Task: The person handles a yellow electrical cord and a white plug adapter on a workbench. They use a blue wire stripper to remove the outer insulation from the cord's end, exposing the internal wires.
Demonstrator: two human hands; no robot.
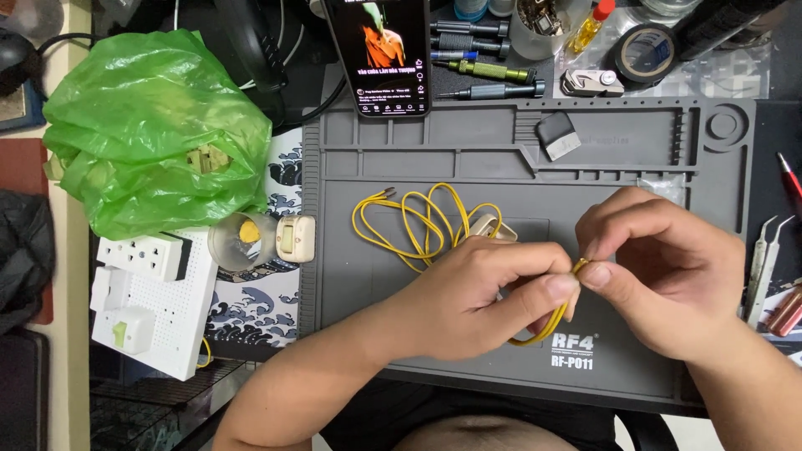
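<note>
A thin yellow wire [418, 219] lies in loose loops on the grey work mat [468, 159]. One end of the wire runs to both hands at the mat's middle right. My left hand [480, 296] pinches the wire between thumb and fingers. My right hand [660, 271] pinches the same wire's end right beside it, fingertips touching. A small beige plastic part [489, 225] rests under the loops, just behind my left hand.
A phone [380, 54] with a lit screen stands at the mat's back edge, with screwdrivers [489, 71] and a tape roll [645, 52] to its right. A green plastic bag [154, 129], white sockets [142, 288] and a beige switch [294, 238] lie left. Tweezers [764, 263] lie right.
</note>
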